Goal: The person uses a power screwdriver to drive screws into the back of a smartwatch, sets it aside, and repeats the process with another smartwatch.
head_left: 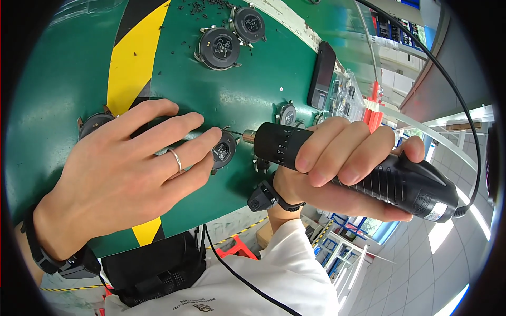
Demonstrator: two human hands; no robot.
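Note:
A black electric screwdriver [279, 145] lies in my right hand [348, 163], fingers wrapped round its body. Its thin bit points left and reaches the upper edge of a round smartwatch case [224, 150]. That case shows its dark back with metal lugs. My left hand [142, 158], with a ring on one finger, spreads over the green table, index and middle fingers against the case's left side, steadying it; the thumb is hidden. Another watch case [95, 124] shows partly behind the left hand. Whether the bit sits in a screw is too small to tell.
Two more watch cases [219, 48] lie farther back, near scattered tiny black screws [197, 8]. A small watch case [286, 114] and a dark phone-like device [322, 75] sit at the right. Yellow-black tape [134, 58] crosses the table; the screwdriver's cable [458, 89] arcs along the right.

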